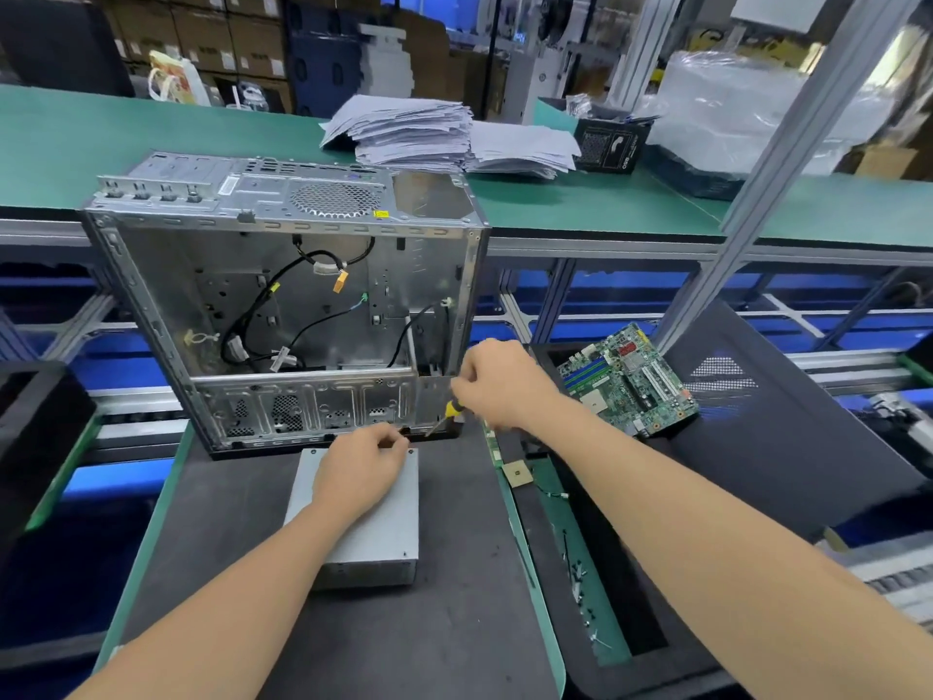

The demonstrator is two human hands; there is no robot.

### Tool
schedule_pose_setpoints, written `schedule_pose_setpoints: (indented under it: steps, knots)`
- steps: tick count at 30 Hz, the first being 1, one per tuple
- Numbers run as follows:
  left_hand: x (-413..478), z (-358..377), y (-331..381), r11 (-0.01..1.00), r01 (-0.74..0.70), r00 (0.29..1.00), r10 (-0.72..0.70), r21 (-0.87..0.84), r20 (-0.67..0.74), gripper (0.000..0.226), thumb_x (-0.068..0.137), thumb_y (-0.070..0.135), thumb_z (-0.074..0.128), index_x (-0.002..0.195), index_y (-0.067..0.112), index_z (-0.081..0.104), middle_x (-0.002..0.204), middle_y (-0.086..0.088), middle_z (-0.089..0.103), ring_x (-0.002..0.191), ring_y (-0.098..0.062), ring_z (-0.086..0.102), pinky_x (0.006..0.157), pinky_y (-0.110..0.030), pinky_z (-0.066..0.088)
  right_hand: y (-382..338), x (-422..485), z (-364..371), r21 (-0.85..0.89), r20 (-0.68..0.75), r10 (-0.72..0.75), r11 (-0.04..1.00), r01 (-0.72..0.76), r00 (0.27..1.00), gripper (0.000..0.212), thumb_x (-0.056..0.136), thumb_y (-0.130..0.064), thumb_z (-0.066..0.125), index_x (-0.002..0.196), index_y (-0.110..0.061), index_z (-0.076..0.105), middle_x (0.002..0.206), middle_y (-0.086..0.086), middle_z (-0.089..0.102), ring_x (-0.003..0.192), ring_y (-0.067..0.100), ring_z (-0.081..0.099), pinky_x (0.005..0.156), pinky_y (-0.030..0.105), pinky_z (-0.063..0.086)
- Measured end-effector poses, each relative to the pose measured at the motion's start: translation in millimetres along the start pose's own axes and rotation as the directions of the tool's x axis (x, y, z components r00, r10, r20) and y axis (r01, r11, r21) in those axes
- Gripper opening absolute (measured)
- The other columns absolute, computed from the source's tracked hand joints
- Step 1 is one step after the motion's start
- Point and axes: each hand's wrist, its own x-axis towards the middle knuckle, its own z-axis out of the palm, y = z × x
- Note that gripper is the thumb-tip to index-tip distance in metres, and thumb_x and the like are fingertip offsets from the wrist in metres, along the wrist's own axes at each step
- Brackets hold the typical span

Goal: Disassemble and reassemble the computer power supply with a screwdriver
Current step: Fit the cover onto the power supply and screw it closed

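The power supply [383, 527] lies flat on the bench [454, 598], just before the open computer case [282, 295]. The step goes best with the screwdriver [453, 409] held in line with the screw and the box pinned. The left hand [361, 474] rests on its far end, fingers [391, 439] curled, perhaps pinching a screw; I cannot tell. The right hand [500, 384], wrist raised, grips the handle, tip slanting toward the far right corner.
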Motion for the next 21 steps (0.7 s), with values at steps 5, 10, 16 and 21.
schedule_pose_setpoints:
  steps: [5, 10, 16, 21]
  knots:
    - [8, 14, 27, 0.989, 0.146, 0.988, -0.145, 0.009, -0.043, 0.02, 0.089, 0.021, 0.06, 0.073, 0.031, 0.068, 0.071, 0.018, 0.064, 0.084, -0.021, 0.063, 0.076, -0.03, 0.041, 99, -16, -16, 0.386, 0.103, 0.256, 0.88, -0.276, 0.961, 0.013, 0.095, -0.007, 0.066, 0.088, 0.004, 0.066, 0.082, 0.029, 0.075, 0.06, 0.035, 0.07, 0.055, 0.038, 0.063]
    - [-9, 51, 73, 0.991, -0.007, 0.973, 0.037, 0.13, -0.227, 0.017, 0.091, 0.018, 0.062, 0.093, 0.033, 0.071, 0.084, 0.013, 0.071, 0.091, -0.022, 0.064, 0.089, -0.039, 0.035, 194, -40, 13, 0.795, 0.361, 0.377, 0.353, -0.493, 0.853, 0.016, 0.104, -0.001, 0.058, 0.116, 0.008, 0.064, 0.093, 0.022, 0.067, 0.076, 0.026, 0.071, 0.066, 0.029, 0.061]
    - [-41, 123, 119, 0.977, -0.19, 0.978, 0.197, 0.092, -0.069, 0.022, 0.092, 0.008, 0.061, 0.098, 0.028, 0.07, 0.1, 0.009, 0.072, 0.102, -0.021, 0.063, 0.1, -0.042, 0.04, 258, -65, 68, 0.83, 0.499, 0.276, 0.12, -0.544, 0.822, 0.021, 0.105, 0.009, 0.046, 0.118, -0.008, 0.052, 0.104, 0.017, 0.06, 0.088, 0.031, 0.073, 0.081, 0.042, 0.064]
    - [-62, 160, 118, 0.986, -0.128, 0.991, 0.132, 0.103, -0.026, 0.027, 0.092, 0.004, 0.057, 0.107, 0.022, 0.069, 0.113, 0.001, 0.068, 0.11, -0.025, 0.06, 0.103, -0.046, 0.038, 282, -76, 91, 0.764, 0.453, 0.246, 0.389, -0.515, 0.857, 0.018, 0.104, 0.004, 0.045, 0.115, -0.01, 0.05, 0.109, 0.013, 0.053, 0.082, 0.025, 0.072, 0.087, 0.043, 0.061]
